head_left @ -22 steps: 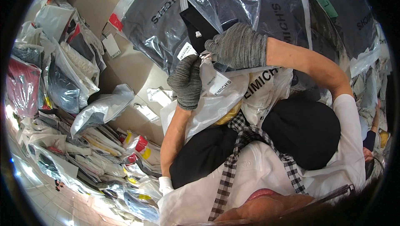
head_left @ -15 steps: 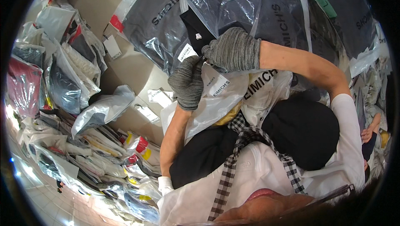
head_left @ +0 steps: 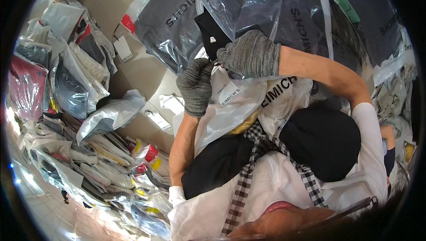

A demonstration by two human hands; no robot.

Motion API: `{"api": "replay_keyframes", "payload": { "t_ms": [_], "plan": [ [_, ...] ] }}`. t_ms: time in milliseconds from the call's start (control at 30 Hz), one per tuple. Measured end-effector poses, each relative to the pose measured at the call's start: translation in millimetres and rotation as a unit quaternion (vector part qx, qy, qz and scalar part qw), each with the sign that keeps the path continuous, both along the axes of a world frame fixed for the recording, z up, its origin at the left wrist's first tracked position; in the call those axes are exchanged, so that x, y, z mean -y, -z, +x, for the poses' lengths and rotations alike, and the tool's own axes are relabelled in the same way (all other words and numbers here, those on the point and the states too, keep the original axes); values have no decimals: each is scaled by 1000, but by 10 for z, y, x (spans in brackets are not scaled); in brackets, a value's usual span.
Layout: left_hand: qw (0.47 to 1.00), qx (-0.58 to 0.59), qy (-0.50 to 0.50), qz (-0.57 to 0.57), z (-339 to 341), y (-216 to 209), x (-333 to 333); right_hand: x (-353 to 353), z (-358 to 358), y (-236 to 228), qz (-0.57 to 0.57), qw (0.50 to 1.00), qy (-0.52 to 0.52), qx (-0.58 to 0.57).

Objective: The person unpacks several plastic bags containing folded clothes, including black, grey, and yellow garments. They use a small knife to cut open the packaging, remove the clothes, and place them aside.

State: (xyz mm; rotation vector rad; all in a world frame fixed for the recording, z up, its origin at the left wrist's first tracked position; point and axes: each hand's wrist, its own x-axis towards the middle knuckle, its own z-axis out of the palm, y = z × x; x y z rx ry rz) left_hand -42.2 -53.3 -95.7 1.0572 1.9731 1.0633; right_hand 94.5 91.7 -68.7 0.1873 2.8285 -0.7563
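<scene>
Both of my hands wear grey knit gloves and meet above my lap. My right hand [head_left: 250, 54] is closed, its fingertips pinching the lower end of a black garment [head_left: 207, 30] that pokes out of a clear plastic bag [head_left: 262, 7]. A small white label shows on the black cloth. Against those fingertips, my left hand [head_left: 195, 87] is also closed in a pinch; what it grips is hidden by the fingers. A white tag [head_left: 202, 53] peeks out behind its knuckles. Below the hands, a whitish plastic bag [head_left: 230, 103] lies across my lap.
Bagged dark garments [head_left: 173, 19] lie ahead, with another dark bag [head_left: 372, 14] at far right. Piles of bagged clothes [head_left: 75, 81] line the left side. Loose white hang tags [head_left: 157, 119] rest on the floor. Another person's arm [head_left: 388, 139] shows at the right edge.
My left hand has shifted slightly up and left, covering more of the white tag. My right hand stays nearly still. The other person's arm at the right has moved.
</scene>
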Motion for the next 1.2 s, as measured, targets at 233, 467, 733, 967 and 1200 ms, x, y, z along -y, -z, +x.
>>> {"api": "replay_keyframes", "payload": {
  "t_ms": [233, 467, 733, 967, 1200],
  "plan": [
    [995, -85, 57, 16, 15, -37, -37, 21, 83, 48, 36, 998, -8, -47],
    [993, -106, 39, 29, -67, -71, -52, 73, 25, 127, 12, 999, -28, 42],
    [761, -606, 105, -206, -815, -216, -114, 19, 203, 125, -153, 961, 185, -140],
    [962, 210, 110, -137, -138, 407, -318, 139, 320, 78, -260, 887, 256, -284],
    [860, 487, -39, -144, 79, 235, -998, 378, 788, 142, -71, 934, 156, -315]
  ]
}}
